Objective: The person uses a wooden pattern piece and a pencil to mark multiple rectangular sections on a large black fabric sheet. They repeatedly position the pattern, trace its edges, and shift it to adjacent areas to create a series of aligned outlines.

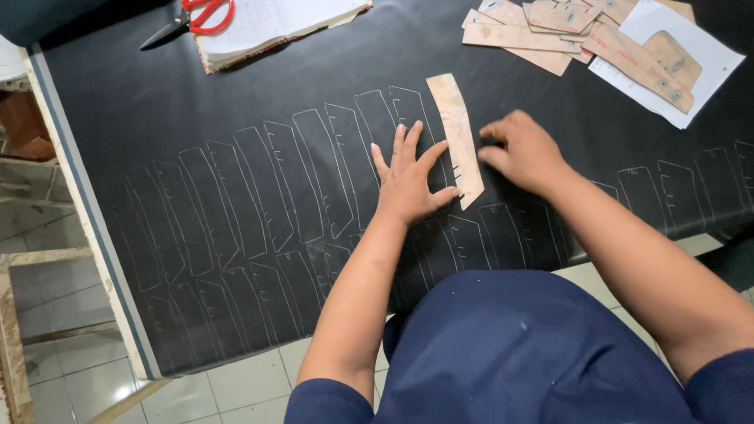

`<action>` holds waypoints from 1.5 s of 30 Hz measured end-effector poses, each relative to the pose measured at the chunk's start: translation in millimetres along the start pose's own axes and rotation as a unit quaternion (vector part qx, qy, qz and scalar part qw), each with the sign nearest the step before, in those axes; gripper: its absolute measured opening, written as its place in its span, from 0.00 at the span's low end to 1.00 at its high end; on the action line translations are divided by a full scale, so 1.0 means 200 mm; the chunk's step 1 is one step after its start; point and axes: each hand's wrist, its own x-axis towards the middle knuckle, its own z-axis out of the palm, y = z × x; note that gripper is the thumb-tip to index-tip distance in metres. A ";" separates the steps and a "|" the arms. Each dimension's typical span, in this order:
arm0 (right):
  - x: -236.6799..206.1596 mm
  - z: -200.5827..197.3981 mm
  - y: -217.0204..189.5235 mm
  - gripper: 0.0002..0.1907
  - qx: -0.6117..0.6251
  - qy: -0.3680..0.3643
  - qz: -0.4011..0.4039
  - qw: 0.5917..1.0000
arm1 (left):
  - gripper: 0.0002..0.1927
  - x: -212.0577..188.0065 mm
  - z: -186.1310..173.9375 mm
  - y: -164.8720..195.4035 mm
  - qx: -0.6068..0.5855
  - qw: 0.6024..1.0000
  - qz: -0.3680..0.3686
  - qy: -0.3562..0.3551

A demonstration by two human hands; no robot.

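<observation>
A sheet of black material (236,102) covers the table, marked with several pale traced outlines of a long narrow shape. A tan cardboard template (457,126) of that shape lies on it. My left hand (410,177) rests flat on the sheet, fingers spread, thumb and forefinger pressing the template's left edge. My right hand (525,151) sits just right of the template with fingers curled; whether it holds a marking tool I cannot tell.
A pile of tan cardboard templates (542,31) and a white paper (691,55) lie at the back right. An open notebook (267,23) with red-handled scissors (200,16) sits at the back left. The table's edge (86,235) runs along the left, with tiled floor below.
</observation>
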 end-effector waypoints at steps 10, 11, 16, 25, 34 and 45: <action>-0.08 0.01 -0.02 0.32 -0.005 -0.099 0.023 0.995 | 0.45 0.00 0.02 -0.02 -0.018 1.000 0.005 0.023; -0.08 0.00 -0.02 0.32 -0.003 -0.102 0.025 0.995 | 0.45 0.00 0.02 -0.02 -0.020 1.000 0.003 0.023; -0.09 0.00 -0.03 0.33 -0.005 -0.094 0.010 0.996 | 0.45 0.00 0.02 -0.02 -0.016 1.000 0.002 0.025; -0.09 -0.01 -0.05 0.33 -0.006 -0.096 0.019 0.995 | 0.45 0.00 0.01 -0.01 -0.020 1.000 -0.001 0.018; -0.09 -0.01 -0.06 0.33 -0.008 -0.098 0.037 0.994 | 0.45 0.00 0.01 0.00 -0.015 1.000 -0.007 0.015; -0.10 0.00 -0.06 0.31 -0.010 -0.086 0.027 0.996 | 0.44 0.00 0.01 0.00 0.007 1.000 -0.003 0.003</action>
